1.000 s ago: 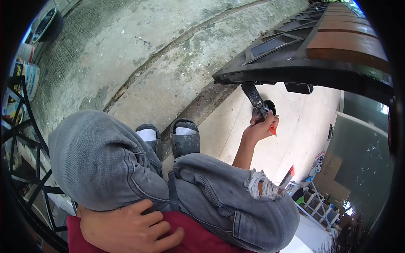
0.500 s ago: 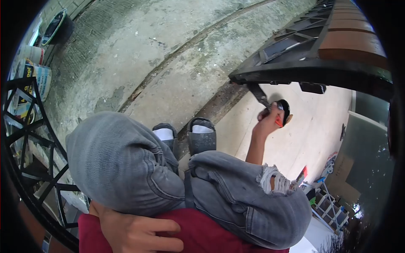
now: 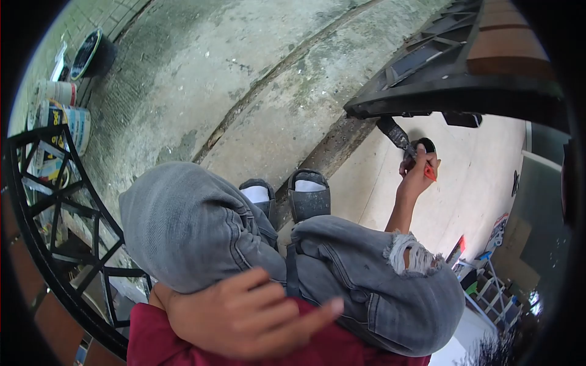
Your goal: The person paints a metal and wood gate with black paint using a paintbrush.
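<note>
In my right hand (image 3: 420, 173) is a brush (image 3: 397, 134) with dark, paint-covered bristles and an orange-red part showing at the fingers. Its bristle end points up and left, near the underside of a black metal frame (image 3: 452, 97). Just behind the hand stands a small dark round container (image 3: 425, 145), partly hidden by the fingers. My left hand (image 3: 250, 314) lies over my lap by the dark red shirt, its fingers apart and somewhat blurred, holding nothing.
A black lattice frame (image 3: 73, 210) curves along the left side. Beyond it are printed buckets (image 3: 78, 128) and a dark tub (image 3: 94, 53). A metal stepladder (image 3: 491, 293) is at lower right. My sandalled feet rest beside a groove in the concrete floor (image 3: 268, 36).
My left hand has lifted and spread its fingers, moving right across my lap. The whole view has shifted a little, and the brush's bristle end shows more broadly under the frame.
</note>
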Tool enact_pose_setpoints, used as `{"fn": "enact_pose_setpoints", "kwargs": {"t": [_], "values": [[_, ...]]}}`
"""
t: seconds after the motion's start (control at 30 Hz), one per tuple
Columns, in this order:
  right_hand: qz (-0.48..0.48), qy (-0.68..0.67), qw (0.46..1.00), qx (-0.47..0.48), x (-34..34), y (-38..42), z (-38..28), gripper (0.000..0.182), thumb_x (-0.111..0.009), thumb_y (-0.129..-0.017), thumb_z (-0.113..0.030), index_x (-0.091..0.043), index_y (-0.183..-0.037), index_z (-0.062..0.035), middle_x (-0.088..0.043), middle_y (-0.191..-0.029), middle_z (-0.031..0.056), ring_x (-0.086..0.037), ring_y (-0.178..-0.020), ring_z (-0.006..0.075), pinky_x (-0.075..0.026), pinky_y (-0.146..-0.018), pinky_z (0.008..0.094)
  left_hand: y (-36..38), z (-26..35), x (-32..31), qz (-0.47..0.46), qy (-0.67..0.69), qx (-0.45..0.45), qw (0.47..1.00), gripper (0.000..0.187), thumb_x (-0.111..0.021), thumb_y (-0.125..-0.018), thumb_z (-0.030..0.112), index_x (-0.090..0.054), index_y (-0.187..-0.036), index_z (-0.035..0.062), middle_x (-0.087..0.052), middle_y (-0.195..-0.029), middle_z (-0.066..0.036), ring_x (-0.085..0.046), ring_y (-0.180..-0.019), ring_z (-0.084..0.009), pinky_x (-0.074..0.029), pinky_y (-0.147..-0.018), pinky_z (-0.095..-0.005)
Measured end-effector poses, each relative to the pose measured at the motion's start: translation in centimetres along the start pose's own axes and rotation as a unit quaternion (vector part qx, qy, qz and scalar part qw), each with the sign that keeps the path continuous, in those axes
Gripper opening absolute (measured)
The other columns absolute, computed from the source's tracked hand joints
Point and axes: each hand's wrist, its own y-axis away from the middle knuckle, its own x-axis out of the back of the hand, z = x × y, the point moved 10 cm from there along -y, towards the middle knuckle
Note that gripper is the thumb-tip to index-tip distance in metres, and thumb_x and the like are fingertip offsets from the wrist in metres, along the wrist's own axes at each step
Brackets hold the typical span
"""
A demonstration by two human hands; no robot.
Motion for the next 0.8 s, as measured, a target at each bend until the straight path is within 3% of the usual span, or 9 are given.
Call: {"fn": "enact_pose_setpoints", "kwargs": {"t": [0.1,0.2,0.3,0.43,0.5,0.63,0.7,0.73,0.8], "values": [[0.108,-0.112,0.988,-0.012,1.2,0.8,-0.1,0.03,-0.062,-0.097,-0.012,-0.04,-0.075,-0.0133,-0.045,-0.058,0.001,-0.042,-0.039,0.0083,-0.029,-0.036,0.0213,-0.6,-0.7,-2.5,-0.093,-0.137,-0.023,0.986,0.06,-0.061,-0.084,0.021,-0.053,-0.141,0.0057,-0.044,-0.073,0.004,-0.045,-0.066,-0.0111,-0.038,-0.068,-0.0295],[0.005,-0.047,0.999,0.012,0.2,0.6,-0.4,0.034,-0.061,-0.096,-0.01,-0.038,-0.071,-0.0123,-0.044,-0.059,-0.0001,-0.04,-0.037,0.0089,-0.028,-0.033,0.0229,-0.9,-0.7,-3.6,-0.109,-0.097,-0.023,0.989,0.054,-0.065,-0.089,0.026,-0.055,-0.138,0.0063,-0.048,-0.078,0.002,-0.048,-0.071,-0.0129,-0.039,-0.071,-0.0298],[0.06,-0.119,0.99,-0.044,3.8,-0.7,-0.6,0.034,-0.062,-0.094,-0.011,-0.039,-0.069,-0.0132,-0.045,-0.058,-0.0001,-0.041,-0.037,0.0089,-0.027,-0.032,0.0235,-2.3,-0.3,-3.9,-0.162,-0.076,-0.036,0.983,0.051,-0.066,-0.091,0.03,-0.056,-0.136,0.0068,-0.051,-0.078,0.001,-0.05,-0.071,-0.0159,-0.041,-0.073,-0.0313],[0.092,-0.127,0.988,0.001,4.1,-0.7,-1.0,0.034,-0.063,-0.095,-0.013,-0.041,-0.069,-0.0121,-0.045,-0.055,-0.0006,-0.042,-0.036,0.0093,-0.027,-0.032,0.0253,-3.1,-1.0,-4.4,-0.206,-0.091,0.003,0.974,0.054,-0.068,-0.091,0.033,-0.056,-0.136,0.0079,-0.056,-0.075,-0.003,-0.056,-0.073,-0.0193,-0.044,-0.075,-0.0321],[-0.064,-0.118,0.99,-0.036,0.5,-0.3,-1.2,0.033,-0.061,-0.096,-0.01,-0.04,-0.069,-0.0099,-0.046,-0.051,0.0008,-0.044,-0.036,0.0101,-0.027,-0.033,0.0251,-4.1,-1.8,-4.1,-0.192,-0.075,0.031,0.978,0.055,-0.076,-0.083,0.033,-0.061,-0.13,0.008,-0.057,-0.076,-0.001,-0.056,-0.071,-0.0189,-0.043,-0.072,-0.0318],[0.023,-0.126,0.991,-0.034,3.0,-2.0,-1.3,0.032,-0.062,-0.095,-0.009,-0.041,-0.071,-0.0083,-0.048,-0.051,0.0032,-0.044,-0.036,0.0102,-0.028,-0.033,0.0254,-5.2,-2.0,-5.4,-0.253,-0.086,0.064,0.961,0.051,-0.076,-0.079,0.031,-0.064,-0.122,0.007,-0.06,-0.08,-0.003,-0.059,-0.076,-0.021,-0.044,-0.074,-0.0347],[0.106,-0.255,0.961,-0.014,4.9,-2.2,-2.9,0.032,-0.061,-0.094,-0.01,-0.041,-0.07,-0.0091,-0.046,-0.05,0.0029,-0.041,-0.034,0.011,-0.027,-0.032,0.0253,-5.4,-1.5,-6.1,-0.23,-0.069,-0.006,0.971,0.048,-0.076,-0.072,0.029,-0.065,-0.112,0.0054,-0.062,-0.084,-0.004,-0.061,-0.082,-0.0227,-0.044,-0.077,-0.0375],[0.099,-0.275,0.956,-0.032,4.1,-2.2,-3.4,0.031,-0.061,-0.093,-0.01,-0.042,-0.069,-0.009,-0.046,-0.05,0.0033,-0.039,-0.033,0.0112,-0.026,-0.032,0.0255,-5.6,-1.9,-6.7,-0.246,-0.08,0.011,0.966,0.045,-0.076,-0.067,0.03,-0.065,-0.104,0.0052,-0.063,-0.087,-0.005,-0.061,-0.088,-0.0236,-0.044,-0.081,-0.039],[0.047,-0.254,0.965,-0.039,3.3,-3.0,-3.5,0.03,-0.061,-0.092,-0.01,-0.042,-0.069,-0.0093,-0.046,-0.05,0.0034,-0.039,-0.033,0.0112,-0.026,-0.032,0.0255,-5.8,-1.9,-7.3,-0.278,-0.098,0.022,0.955,0.047,-0.075,-0.07,0.03,-0.064,-0.109,0.0057,-0.063,-0.086,-0.005,-0.062,-0.087,-0.0236,-0.044,-0.082,-0.0379]]}}
